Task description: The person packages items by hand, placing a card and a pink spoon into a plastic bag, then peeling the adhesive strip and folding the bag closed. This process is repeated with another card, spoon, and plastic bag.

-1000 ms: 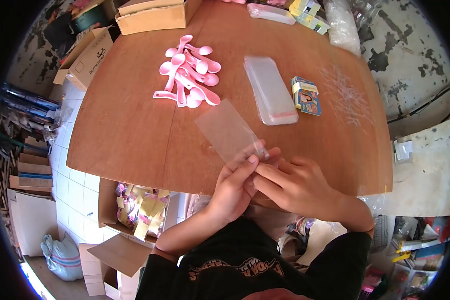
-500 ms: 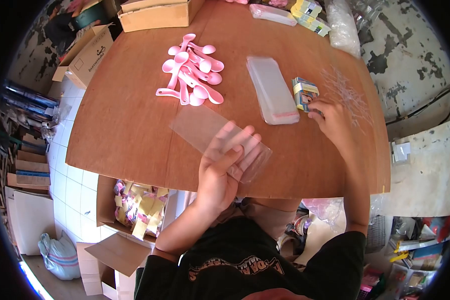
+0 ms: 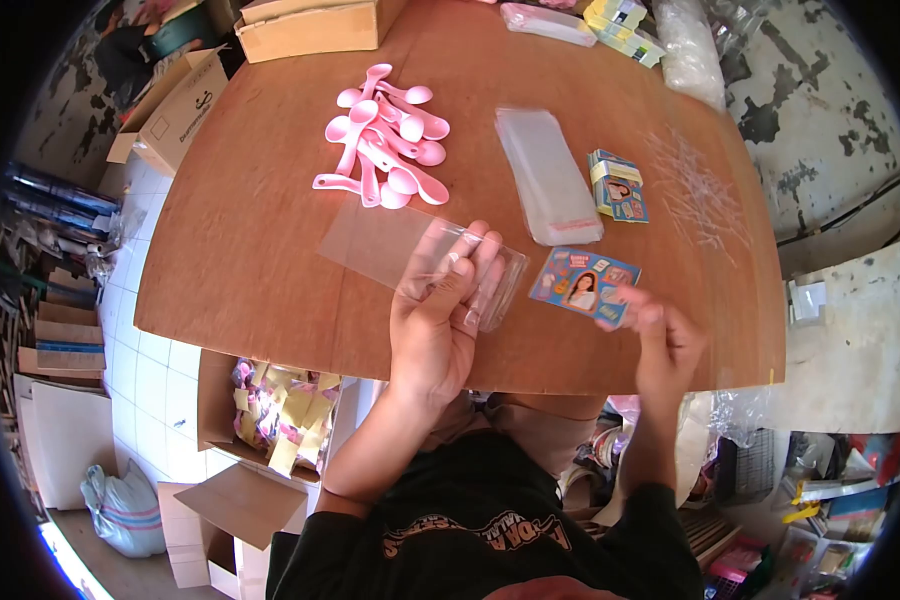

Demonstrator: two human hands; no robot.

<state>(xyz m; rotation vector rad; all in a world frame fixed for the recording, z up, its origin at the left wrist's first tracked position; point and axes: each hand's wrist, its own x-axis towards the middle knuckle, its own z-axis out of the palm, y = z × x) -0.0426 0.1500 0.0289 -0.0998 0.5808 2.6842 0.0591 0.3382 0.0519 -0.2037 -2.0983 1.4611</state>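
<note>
While the left hand [image 3: 435, 325] grips a clear bag [image 3: 368, 238], the right hand [image 3: 667, 340] pinches a blue photo card [image 3: 578, 282]

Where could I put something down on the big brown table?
The brown wooden table is bare left of the pink plastic spoons, and between them and the clear plastic bag stack. It's crowded on the right, with blue printed cards and clear thin strips.
</note>
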